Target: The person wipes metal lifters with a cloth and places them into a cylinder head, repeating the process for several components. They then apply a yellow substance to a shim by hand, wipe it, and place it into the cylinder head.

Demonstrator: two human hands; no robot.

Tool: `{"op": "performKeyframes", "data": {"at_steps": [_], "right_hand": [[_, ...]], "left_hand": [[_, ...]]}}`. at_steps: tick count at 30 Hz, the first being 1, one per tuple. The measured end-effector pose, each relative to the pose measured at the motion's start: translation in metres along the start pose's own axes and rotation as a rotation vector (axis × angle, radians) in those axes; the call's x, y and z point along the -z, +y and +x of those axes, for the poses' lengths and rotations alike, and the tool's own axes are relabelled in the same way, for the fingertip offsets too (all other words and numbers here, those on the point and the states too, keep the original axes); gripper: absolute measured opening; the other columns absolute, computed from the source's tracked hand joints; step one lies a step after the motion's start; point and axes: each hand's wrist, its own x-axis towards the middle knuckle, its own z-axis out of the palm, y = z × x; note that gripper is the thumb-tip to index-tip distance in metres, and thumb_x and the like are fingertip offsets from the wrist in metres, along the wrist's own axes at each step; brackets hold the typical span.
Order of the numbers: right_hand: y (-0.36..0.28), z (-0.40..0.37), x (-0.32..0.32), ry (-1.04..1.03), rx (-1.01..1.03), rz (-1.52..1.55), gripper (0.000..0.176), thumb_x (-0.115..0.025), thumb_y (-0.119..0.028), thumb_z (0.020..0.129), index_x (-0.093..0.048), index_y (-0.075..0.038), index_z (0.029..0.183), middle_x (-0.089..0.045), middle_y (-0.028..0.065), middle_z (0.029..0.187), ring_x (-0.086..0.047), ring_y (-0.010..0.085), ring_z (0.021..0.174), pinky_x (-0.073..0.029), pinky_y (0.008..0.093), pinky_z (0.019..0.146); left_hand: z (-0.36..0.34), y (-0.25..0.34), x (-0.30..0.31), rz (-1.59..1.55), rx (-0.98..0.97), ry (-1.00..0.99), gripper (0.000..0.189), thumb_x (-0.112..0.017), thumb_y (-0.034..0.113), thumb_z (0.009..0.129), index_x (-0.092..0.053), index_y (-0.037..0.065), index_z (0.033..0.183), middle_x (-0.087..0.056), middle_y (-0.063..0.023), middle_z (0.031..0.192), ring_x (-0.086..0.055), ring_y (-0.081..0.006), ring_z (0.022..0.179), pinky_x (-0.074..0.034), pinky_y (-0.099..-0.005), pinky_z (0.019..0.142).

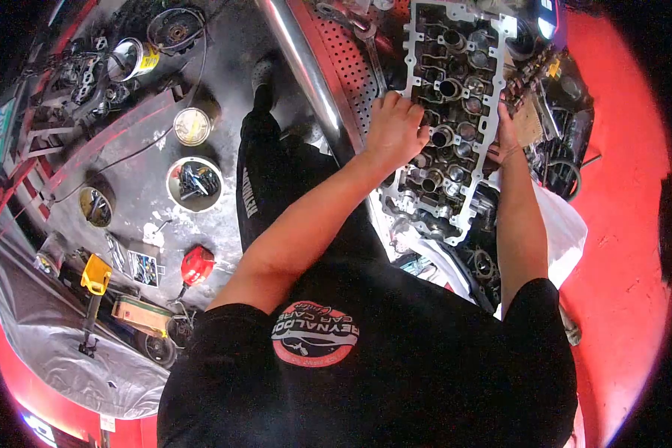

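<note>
A long metal engine cylinder head (467, 149), with rows of round bores and valve parts inside a pale rim, lies lengthwise in front of me. My left hand (397, 133) has its fingers bent over the left edge of the head, near the middle. On the opposite edge, my right hand (507, 137) holds the side with its thumb up along the rim; its other fingers are mostly hidden. A large wrench (373, 56) rests on the red perforated panel (343, 63) just beyond my left hand.
Dark engine parts (564, 97) crowd the right side. A shiny metal tube (306, 67) borders the bench. On the floor at left stand a bucket of tools (218, 187), a closed can (192, 127), a red rounded object (197, 264) and a yellow-handled tool (96, 274).
</note>
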Motion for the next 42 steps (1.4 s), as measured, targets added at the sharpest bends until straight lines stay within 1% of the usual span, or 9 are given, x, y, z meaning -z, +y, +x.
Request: {"op": "performKeyframes", "data": {"at_steps": [10,22,27,30,31,32,34,36,42], "right_hand": [[0.006,-0.002,-0.013,-0.054,0.082,0.024,0.097,-0.049,-0.086,0.071,-0.047,-0.017,0.141,-0.047,0.0136,0.143,-0.038,0.0341,0.133,-0.025,0.0549,0.106],[0.000,-0.015,-0.023,0.085,0.097,-0.051,0.084,-0.051,-0.080,0.076,-0.054,-0.020,0.133,-0.061,0.0078,0.129,-0.054,0.0305,0.117,-0.038,0.0524,0.098],[-0.008,-0.039,-0.041,0.076,0.031,0.005,0.086,-0.052,-0.075,0.080,-0.041,-0.018,0.144,-0.047,0.0070,0.144,-0.045,0.0305,0.129,-0.033,0.0537,0.104],[0.016,0.012,-0.008,0.015,0.363,-0.022,0.099,-0.057,-0.075,0.078,-0.025,-0.018,0.152,-0.030,0.0073,0.156,-0.032,0.0302,0.139,-0.023,0.0553,0.111],[0.008,-0.004,-0.025,0.021,0.263,0.068,0.085,-0.053,-0.074,0.081,-0.043,-0.016,0.143,-0.046,0.0053,0.145,-0.042,0.0275,0.132,-0.034,0.0484,0.108],[0.006,-0.003,-0.024,-0.043,0.171,0.068,0.091,-0.053,-0.078,0.078,-0.043,-0.016,0.143,-0.047,0.0067,0.144,-0.044,0.0289,0.130,-0.034,0.0503,0.107],[0.004,0.001,-0.021,-0.168,-0.015,0.050,0.102,-0.051,-0.086,0.070,-0.043,-0.016,0.143,-0.050,0.0097,0.142,-0.047,0.0317,0.128,-0.034,0.0540,0.105],[0.003,-0.012,-0.031,-0.102,0.088,-0.015,0.106,-0.049,-0.089,0.067,-0.044,-0.016,0.143,-0.051,0.0133,0.141,-0.049,0.0329,0.125,-0.039,0.0536,0.099],[-0.026,-0.072,-0.049,-0.132,0.036,-0.058,0.112,-0.060,-0.086,0.062,-0.030,-0.024,0.150,-0.028,0.0123,0.155,-0.029,0.0324,0.139,-0.019,0.0585,0.110]], "left_hand": [[0.012,-0.005,0.013,0.068,-0.135,-0.156,0.027,-0.073,0.028,0.074,-0.068,0.009,0.094,-0.063,-0.0045,0.093,-0.053,-0.0253,0.102,-0.038,-0.0473,0.084],[0.015,-0.008,0.007,0.060,-0.210,-0.114,0.022,-0.063,0.019,0.075,-0.068,0.009,0.094,-0.064,-0.0031,0.088,-0.053,-0.0244,0.098,-0.038,-0.0461,0.085],[0.031,-0.004,0.010,0.093,-0.163,-0.150,0.019,-0.064,0.020,0.074,-0.065,0.009,0.090,-0.064,-0.0061,0.090,-0.053,-0.0268,0.098,-0.040,-0.0460,0.082],[0.036,-0.006,0.008,0.212,-0.181,-0.256,0.020,-0.066,0.024,0.074,-0.062,0.009,0.088,-0.064,-0.0085,0.091,-0.053,-0.0303,0.099,-0.042,-0.0468,0.083],[0.037,-0.003,0.012,0.209,-0.164,-0.313,0.029,-0.070,0.028,0.077,-0.061,0.008,0.095,-0.064,-0.0124,0.095,-0.053,-0.0328,0.102,-0.039,-0.0516,0.087],[0.039,-0.004,0.011,0.226,-0.132,-0.422,0.030,-0.070,0.027,0.077,-0.061,0.007,0.097,-0.064,-0.0122,0.098,-0.052,-0.0328,0.106,-0.038,-0.0518,0.090],[0.038,-0.003,0.014,0.189,-0.206,-0.298,0.031,-0.072,0.025,0.076,-0.061,0.007,0.099,-0.063,-0.0106,0.101,-0.052,-0.0321,0.105,-0.039,-0.0486,0.089],[0.033,0.006,0.027,0.148,-0.206,-0.308,0.028,-0.069,0.026,0.078,-0.061,0.009,0.100,-0.062,-0.0098,0.098,-0.053,-0.0311,0.102,-0.040,-0.0473,0.085],[0.035,0.004,0.022,0.254,-0.302,-0.372,0.018,-0.066,0.027,0.080,-0.062,0.011,0.089,-0.062,-0.0074,0.092,-0.054,-0.0295,0.099,-0.042,-0.0463,0.081]]}}
